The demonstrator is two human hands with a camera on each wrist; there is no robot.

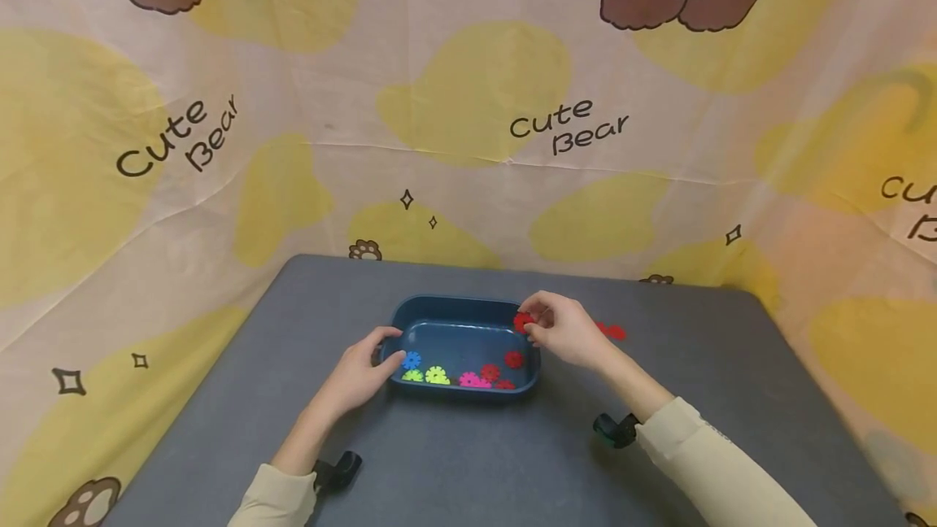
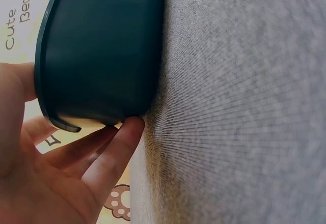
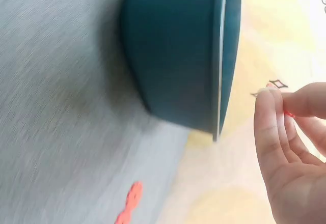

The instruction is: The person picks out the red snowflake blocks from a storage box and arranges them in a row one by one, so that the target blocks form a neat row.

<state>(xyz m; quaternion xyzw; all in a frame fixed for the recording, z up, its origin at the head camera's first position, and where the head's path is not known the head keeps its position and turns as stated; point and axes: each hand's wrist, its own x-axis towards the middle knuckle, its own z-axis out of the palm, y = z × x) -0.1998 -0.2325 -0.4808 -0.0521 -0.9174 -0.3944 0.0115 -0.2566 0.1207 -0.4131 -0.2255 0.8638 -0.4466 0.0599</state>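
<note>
A dark blue plastic bin [image 1: 461,390] sits on the table, with several notched plastic discs shaped like snowflakes along its near side. Among these are a blue disc [image 1: 411,360], a yellow-green disc [image 1: 437,375], a pink disc [image 1: 469,380] and a red disc [image 1: 514,359]. My left hand [image 1: 360,368] grips the bin's left end, thumb at the rim and fingers against the outer wall [image 2: 109,158]. Above the bin's right far corner, my right hand [image 1: 567,330] pinches another red snowflake disc [image 1: 522,322] between thumb and fingertips, mostly covered in the right wrist view.
Red discs [image 1: 613,332] lie on the grey table [image 1: 468,462] right of the bin, partly behind my right wrist. A printed cloth [image 1: 468,104] hangs around the table's back and sides. Black wrist devices [image 1: 338,472] hang below both forearms.
</note>
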